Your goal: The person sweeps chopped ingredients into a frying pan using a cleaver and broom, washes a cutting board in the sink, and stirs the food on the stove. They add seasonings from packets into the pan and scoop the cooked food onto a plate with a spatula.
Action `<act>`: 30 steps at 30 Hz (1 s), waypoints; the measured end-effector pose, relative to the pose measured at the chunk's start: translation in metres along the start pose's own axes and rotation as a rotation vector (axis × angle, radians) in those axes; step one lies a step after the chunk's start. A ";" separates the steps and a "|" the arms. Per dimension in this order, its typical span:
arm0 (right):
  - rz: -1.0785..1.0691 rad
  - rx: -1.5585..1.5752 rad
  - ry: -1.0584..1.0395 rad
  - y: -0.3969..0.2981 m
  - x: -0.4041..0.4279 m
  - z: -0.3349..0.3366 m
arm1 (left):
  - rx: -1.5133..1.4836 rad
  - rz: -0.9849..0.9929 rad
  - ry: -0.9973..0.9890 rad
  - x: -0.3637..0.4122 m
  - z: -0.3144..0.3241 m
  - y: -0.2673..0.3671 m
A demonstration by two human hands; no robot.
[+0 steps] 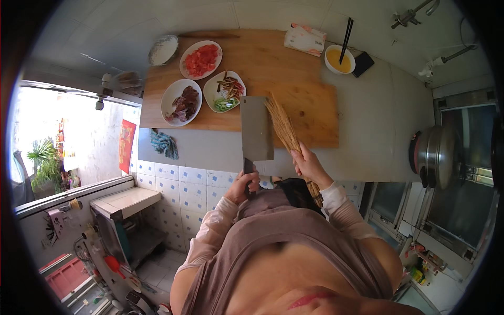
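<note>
My left hand (241, 185) is closed around the dark handle of a cleaver (256, 130). The broad metal blade points away from me, its tip over the front of the wooden cutting board (283, 67). In my right hand (311, 163) is a bundle of thin straw-coloured strips, apparently a bamboo brush (284, 124). Its splayed end lies close to the right side of the blade; whether they touch I cannot tell. The bundle's lower end shows below my wrist, partly hidden by the forearm.
Left on the board are plates of chopped red pieces (201, 60), dark sliced meat (185, 104) and cut vegetables (226, 92), near a bowl of white powder (163, 50). A yellow-liquid bowl (332, 70) with chopsticks (346, 39), a cloth (163, 144) and a lidded pot (437, 157) surround it.
</note>
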State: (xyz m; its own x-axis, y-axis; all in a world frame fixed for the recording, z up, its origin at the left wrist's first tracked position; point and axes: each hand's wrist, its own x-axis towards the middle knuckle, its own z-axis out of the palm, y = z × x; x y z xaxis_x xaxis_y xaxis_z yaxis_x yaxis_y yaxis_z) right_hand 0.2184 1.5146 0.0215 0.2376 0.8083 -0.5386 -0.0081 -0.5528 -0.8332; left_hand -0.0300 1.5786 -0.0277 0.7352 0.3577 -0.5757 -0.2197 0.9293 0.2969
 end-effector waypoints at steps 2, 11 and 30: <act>-0.059 0.001 -0.039 -0.013 0.012 0.008 | -0.030 0.047 -0.037 -0.006 -0.001 0.016; -0.509 -0.713 0.261 -0.064 0.106 0.064 | 0.066 0.270 0.049 -0.018 -0.006 0.116; -0.672 -0.606 0.199 -0.055 0.047 0.082 | 0.073 0.102 0.030 -0.044 -0.002 0.136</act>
State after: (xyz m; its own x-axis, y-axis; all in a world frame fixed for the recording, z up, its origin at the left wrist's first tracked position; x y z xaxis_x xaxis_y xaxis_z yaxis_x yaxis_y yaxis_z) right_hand 0.1503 1.5999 0.0317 0.1708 0.9789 0.1123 0.6881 -0.0370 -0.7246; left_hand -0.0935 1.6899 0.0364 0.6915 0.4541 -0.5618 -0.2445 0.8789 0.4095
